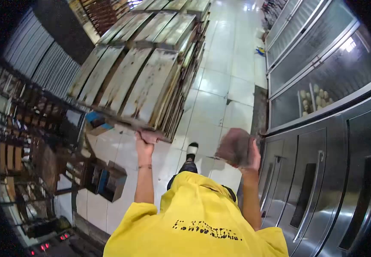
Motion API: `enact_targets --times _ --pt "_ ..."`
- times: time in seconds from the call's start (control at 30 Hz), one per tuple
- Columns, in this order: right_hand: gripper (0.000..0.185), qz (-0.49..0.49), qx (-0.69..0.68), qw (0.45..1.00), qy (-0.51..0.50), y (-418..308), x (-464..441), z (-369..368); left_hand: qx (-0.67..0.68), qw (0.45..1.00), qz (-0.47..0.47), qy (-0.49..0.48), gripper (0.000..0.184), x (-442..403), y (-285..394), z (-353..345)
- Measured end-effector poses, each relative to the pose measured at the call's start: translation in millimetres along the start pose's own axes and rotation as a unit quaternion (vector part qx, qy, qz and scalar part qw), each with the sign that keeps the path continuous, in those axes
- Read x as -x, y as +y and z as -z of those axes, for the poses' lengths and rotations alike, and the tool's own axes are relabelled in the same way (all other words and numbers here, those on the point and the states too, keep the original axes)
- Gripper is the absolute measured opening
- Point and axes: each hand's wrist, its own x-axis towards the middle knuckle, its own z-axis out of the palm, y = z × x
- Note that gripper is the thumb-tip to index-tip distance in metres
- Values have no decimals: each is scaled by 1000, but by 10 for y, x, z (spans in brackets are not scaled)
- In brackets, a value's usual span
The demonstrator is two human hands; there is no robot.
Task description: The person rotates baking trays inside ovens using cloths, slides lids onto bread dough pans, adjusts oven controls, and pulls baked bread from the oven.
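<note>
My left hand (pixel 145 144) is closed around a pinkish-brown cloth (pixel 151 136) at the near edge of a tall stack of worn metal trays (pixel 147 83). The cloth lies between my palm and the stack's lower front corner. Out to the right, my right hand (pixel 254 154) grips a dark reddish-brown cloth (pixel 235 147), blurred by motion. It hangs above the tiled floor, apart from the trays and near the steel doors.
Steel doors with long handles (pixel 309 184) and glass-fronted cabinets (pixel 318 73) line the right side. At lower left are an open cardboard box (pixel 118 175) and crowded racks (pixel 12 156). White floor tiles (pixel 209 103) run between the stack and cabinets.
</note>
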Motion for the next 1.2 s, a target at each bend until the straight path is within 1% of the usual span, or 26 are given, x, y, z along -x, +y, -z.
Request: enact_targets --times 0.03,0.07,0.1,0.13,0.17,0.2,0.27,0.3,0.37,0.47,0.6,0.63,0.7,0.73,0.77,0.8,0.83,0.87,0.9,0.93,0.97,1.0,1.03,1.1,1.13,1.2 --pt "51 -43 -75 996 2 32 -184 20 16 999 8 -49 38 -328 17 309" --pt "42 -86 -150 985 10 64 -363 36 66 965 14 -254 36 -348 2 180" --pt "42 -86 -137 987 11 41 -428 40 103 887 36 -448 33 -349 -12 31" --pt "44 -59 -68 995 53 25 -528 4 65 980 18 -186 32 -99 7 -187" --pt "46 -26 -7 995 92 41 -682 -55 20 996 2 87 31 112 61 -388" --pt "46 -22 -7 996 86 60 -867 -95 23 996 -3 83 31 118 116 -422" --pt "46 -77 -151 983 72 -9 -1087 -83 54 998 19 -34 31 210 196 -379" --pt "46 -104 -225 966 74 -27 -1111 -57 49 998 26 -31 31 289 222 -387" --pt "45 -95 -215 963 130 -51 -1244 -62 54 994 31 90 38 265 256 -512" --pt "44 -85 -146 977 127 -115 -1336 -56 30 993 15 112 42 216 225 -583" --pt "41 -74 -121 980 142 -367 -1445 -514 115 991 -5 70 43 237 57 -644" --pt "41 -37 -51 991 116 -345 -1531 -521 110 991 9 70 43 130 55 -566" --pt "39 -97 -86 988 88 -303 -1813 -125 144 986 42 71 46 95 86 -327" --pt "39 -103 -92 985 103 -326 -1852 -130 107 991 77 34 42 60 218 -210" --pt "39 -101 -98 983 113 -371 -1916 -160 -171 977 -63 109 39 35 244 13" --pt "39 -86 -99 984 120 -532 -1898 -269 -61 987 -48 138 26 12 496 238" --pt "41 -67 -59 980 176 -769 -1824 -443 51 983 -40 170 26 -10 747 455" --pt "42 -47 -20 971 233 -958 -1792 -500 -46 969 -140 199 23 3 994 349" --pt "44 62 120 970 201 -1080 -1773 48 -146 931 -232 243 21 20 1242 192" --pt "45 81 93 965 230 -1439 -1686 216 -332 849 -333 243 24 324 1180 -1077" --pt "46 101 67 958 258 -1799 -1598 374 -342 848 -347 207 27 308 1430 -1071" --pt "43 154 87 960 218 -2229 -1378 418 -351 847 -361 171 33 292 1678 -1072" --pt "43 250 96 927 264 -2702 -1104 605 -358 845 -373 134 40 276 1927 -1067" --pt "43 424 140 817 364 -3654 -554 993 -389 836 -380 77 39 19 1649 -1518" --pt "49 466 206 655 558 -4059 -277 730 -405 832 -375 60 39 -105 1382 -1752" --pt "42 584 355 439 583 -4686 390 593 -430 833 -348 13 39 -291 769 -2233"
